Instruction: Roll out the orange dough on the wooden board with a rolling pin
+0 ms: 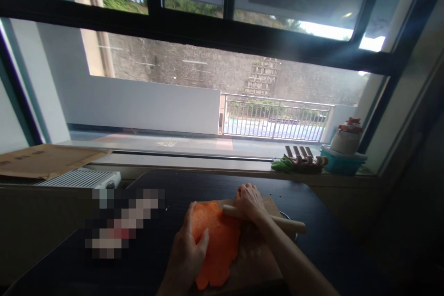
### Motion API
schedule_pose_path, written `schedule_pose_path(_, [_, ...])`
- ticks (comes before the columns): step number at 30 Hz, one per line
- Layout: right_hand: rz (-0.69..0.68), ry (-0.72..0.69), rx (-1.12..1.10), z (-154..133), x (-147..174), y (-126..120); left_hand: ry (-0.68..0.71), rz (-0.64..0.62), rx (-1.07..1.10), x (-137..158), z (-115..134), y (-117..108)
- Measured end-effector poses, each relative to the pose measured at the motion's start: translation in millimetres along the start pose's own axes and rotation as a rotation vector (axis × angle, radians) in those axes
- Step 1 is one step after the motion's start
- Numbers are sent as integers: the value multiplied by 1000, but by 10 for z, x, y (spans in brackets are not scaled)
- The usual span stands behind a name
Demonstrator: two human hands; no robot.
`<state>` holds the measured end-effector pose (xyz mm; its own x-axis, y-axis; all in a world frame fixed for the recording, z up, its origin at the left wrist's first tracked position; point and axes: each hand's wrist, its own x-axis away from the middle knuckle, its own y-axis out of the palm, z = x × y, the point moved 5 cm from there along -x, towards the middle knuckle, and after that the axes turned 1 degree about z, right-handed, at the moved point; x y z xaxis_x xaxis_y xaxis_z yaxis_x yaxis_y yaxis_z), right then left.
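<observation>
A flat orange sheet [218, 245] that looks like dough or clay, with a ragged lower edge, lies on a brown board [255, 259]. My left hand [190, 245] rests at the left edge of the sheet, its thumb and forefinger spread apart over the orange surface. My right hand [250, 201] is wrapped round a pale wooden rolling pin [291, 225] near its left end. The pin lies slantwise over the board, its tip touching or just above the sheet's upper right. My right forearm covers the pin's middle.
The dark table [152, 259] carries a pixelated patch at left. A cardboard piece [45, 159] lies on a white ribbed appliance [83, 178] beyond it. On the windowsill are a brown slatted object [301, 159], a green item [281, 164], a teal box [343, 161] and a pale jar [345, 141].
</observation>
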<state>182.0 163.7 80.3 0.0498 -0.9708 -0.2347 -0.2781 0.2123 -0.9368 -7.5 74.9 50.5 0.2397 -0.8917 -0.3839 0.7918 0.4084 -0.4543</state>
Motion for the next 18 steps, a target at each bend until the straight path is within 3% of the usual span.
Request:
schedule_pose_path(7, [157,-172,-143,-78,313,-67,-9,-4,13,6,-33,9])
schedule_pose_path(10, [71,-207,-218,90,389,-113,-5,27,35,7,-90,12])
schedule_pose_path(13, [4,-353,-212,305,614,-154,-3,36,89,17,-94,13])
schedule_pose_path(18, [-38,-310,-156,664,803,-191,-79,-14,82,45,-32,1])
